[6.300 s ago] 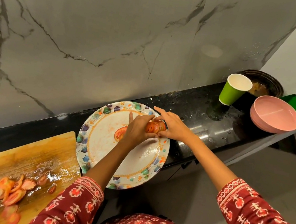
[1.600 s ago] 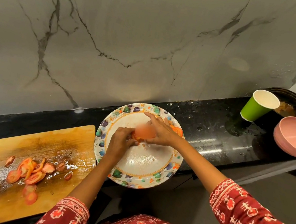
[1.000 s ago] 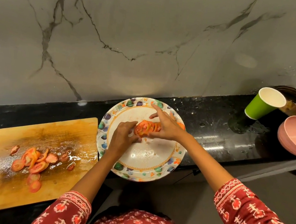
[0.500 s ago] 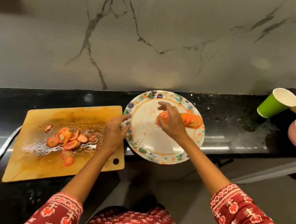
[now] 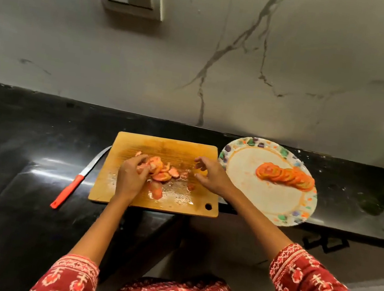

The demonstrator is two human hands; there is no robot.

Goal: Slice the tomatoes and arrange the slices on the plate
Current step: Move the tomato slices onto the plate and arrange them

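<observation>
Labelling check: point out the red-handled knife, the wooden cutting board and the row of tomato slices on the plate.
red-handled knife (image 5: pixel 67 189): head view, on the red handle.
wooden cutting board (image 5: pixel 168 148): head view, bare far part.
row of tomato slices (image 5: pixel 286 176): head view, middle of the overlapping row.
</observation>
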